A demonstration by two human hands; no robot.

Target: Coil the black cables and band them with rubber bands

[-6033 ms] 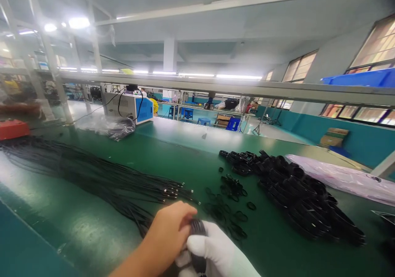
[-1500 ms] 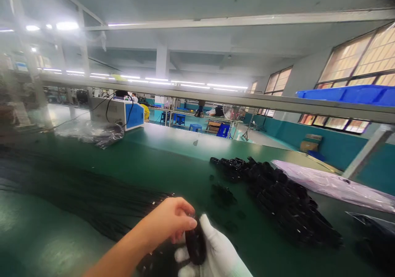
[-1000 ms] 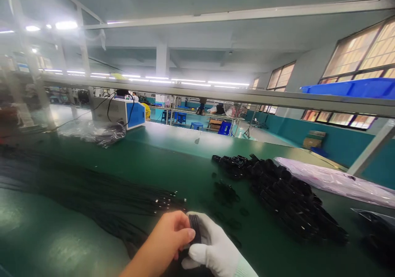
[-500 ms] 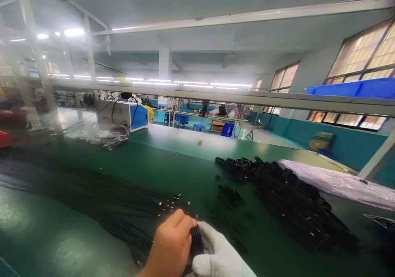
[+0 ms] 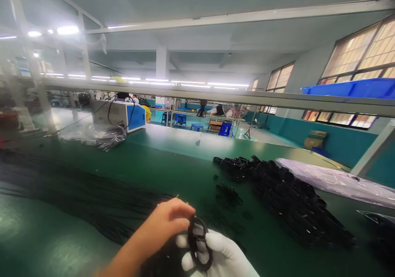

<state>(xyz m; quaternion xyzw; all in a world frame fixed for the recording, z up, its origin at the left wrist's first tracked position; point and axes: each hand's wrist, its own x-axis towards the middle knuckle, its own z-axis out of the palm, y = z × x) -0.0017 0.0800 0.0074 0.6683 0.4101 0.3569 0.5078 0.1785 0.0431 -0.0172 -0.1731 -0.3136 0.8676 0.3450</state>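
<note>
A small black coil of cable [image 5: 209,255], bent into an oval loop, is held upright near the bottom middle. My right hand [image 5: 226,252], in a white glove, grips it from the right, with gloved fingertips showing through and beyond the loop. My bare left hand [image 5: 173,219] reaches in from the left, its thumb and fingertips closed at the top of the coil. Under and behind my left arm, a long bundle of straight black cables [image 5: 92,199] lies across the green tabletop [image 5: 148,166]. Their right ends are partly hidden by my left hand.
A heap of coiled black cables [image 5: 290,199] fills the right, with a smaller black cluster [image 5: 228,194] beside it. Behind are a pinkish plastic bag [image 5: 333,178], a clear bag [image 5: 101,137] and a blue-and-grey machine [image 5: 135,116]. A blue bin [image 5: 348,88] sits on the overhead shelf.
The coil has turned so its open loop faces me. My left hand has shifted slightly and its grip has moved to the coil's top; my right fingers now reach around the loop.
</note>
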